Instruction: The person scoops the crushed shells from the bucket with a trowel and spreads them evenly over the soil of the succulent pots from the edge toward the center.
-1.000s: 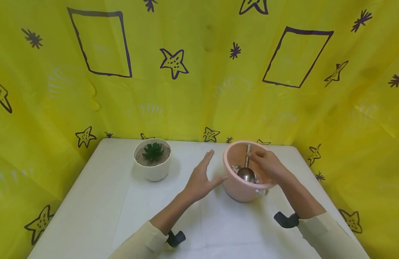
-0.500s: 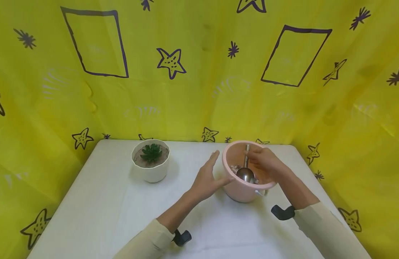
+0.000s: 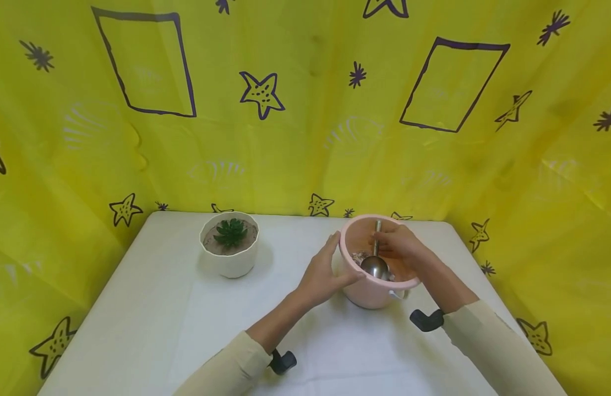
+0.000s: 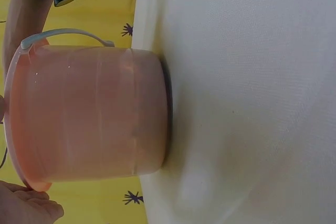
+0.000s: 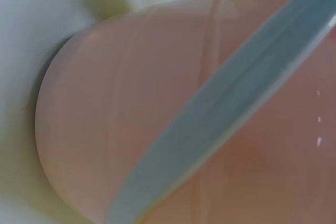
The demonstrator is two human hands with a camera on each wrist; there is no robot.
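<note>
In the head view a pink bucket (image 3: 367, 294) stands at the right of the table. My left hand (image 3: 317, 278) holds its left side, thumb along the near rim and fingers at the farther rim; in the left wrist view folded fingers (image 4: 39, 205) touch the rim. My right hand (image 3: 397, 242) reaches over the bucket's opening and pinches the upright handle of a metal scoop (image 3: 375, 267). The scoop's round bowl rests among pale, loose bits (image 3: 360, 256) inside. Its underside and the right fingertips are partly hidden.
A white pot with a green succulent (image 3: 230, 234) stands on the left of the white table (image 3: 137, 308). The bucket's grey carrying handle (image 5: 210, 114) hangs down its right side. A yellow patterned curtain (image 3: 305, 159) closes in the back and sides.
My left hand has moved right, from beside the bucket onto its rim. My right hand keeps hold of the scoop, which has barely shifted.
</note>
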